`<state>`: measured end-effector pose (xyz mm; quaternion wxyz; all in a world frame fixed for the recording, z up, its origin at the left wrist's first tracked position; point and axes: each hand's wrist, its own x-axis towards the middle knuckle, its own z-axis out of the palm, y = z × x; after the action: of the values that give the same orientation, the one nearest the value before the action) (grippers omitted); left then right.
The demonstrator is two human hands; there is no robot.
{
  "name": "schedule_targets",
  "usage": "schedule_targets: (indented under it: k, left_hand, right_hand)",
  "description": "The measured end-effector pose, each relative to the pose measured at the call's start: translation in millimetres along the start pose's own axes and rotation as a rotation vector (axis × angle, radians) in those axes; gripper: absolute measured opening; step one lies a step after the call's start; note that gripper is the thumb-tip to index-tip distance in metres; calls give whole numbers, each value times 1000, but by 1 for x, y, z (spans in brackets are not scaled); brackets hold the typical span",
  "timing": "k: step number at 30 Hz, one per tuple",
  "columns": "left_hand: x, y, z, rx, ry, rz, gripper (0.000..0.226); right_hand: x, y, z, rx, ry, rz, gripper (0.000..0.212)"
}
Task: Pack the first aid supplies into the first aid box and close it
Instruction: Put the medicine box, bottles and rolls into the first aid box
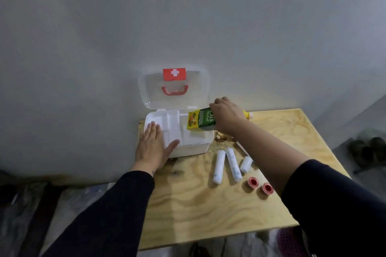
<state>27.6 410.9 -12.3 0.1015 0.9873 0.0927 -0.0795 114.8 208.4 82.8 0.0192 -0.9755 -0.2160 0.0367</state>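
Carton (pixel 201 120), clamped in the right hand (pixel 226 115), should drop flat into the box (pixel 193 148) at its 3 o'clock bay, seemingly empty, while the flat, open left hand (pixel 153 145) steadies the rim.

The first aid box (pixel 189 148) stands at the back left corner of the table (pixel 208 210), against the wall (pixel 104 37), with its lid (pixel 174 89) upright behind it. The left hand (pixel 153 148) lies flat on the box's front left corner. The right hand (pixel 226 116) holds a carton (pixel 200 121) above the right part of the box. To the right of the box, three bandage rolls (pixel 230 164) lie side by side, and two tape rolls (pixel 260 184) stand in front of them. Behind the right hand is perhaps a bottle (pixel 248 115), mostly hidden.
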Motion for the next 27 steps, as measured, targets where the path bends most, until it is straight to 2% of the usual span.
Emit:
schedule_targets:
  k: [4, 8, 12, 16, 20, 23, 27]
  left_hand:
    - [-1, -2, 2, 49, 59, 14, 97]
    - [1, -4, 5, 76, 79, 25, 125]
    - [4, -8, 8, 93, 72, 34, 118]
    - [5, -8, 11, 94, 72, 33, 126]
    - [6, -8, 11, 91, 73, 26, 121]
    - [5, -9, 11, 99, 72, 17, 111]
    - [6, -9, 10, 119, 68, 17, 112]
  right_hand:
    - [21, -26, 6, -40, -109, -32, 39]
    - [36, -41, 30, 35, -166, -24, 39]
    - [44, -50, 56, 48, -154, -27, 46]
    - [48, -58, 75, 174, -112, 63, 61]
    - [49, -65, 81, 416, -114, 193, 62]
    - [51, -67, 87, 462, -149, 254, 64]
    - [56, -66, 88, 507, -186, 285, 62]
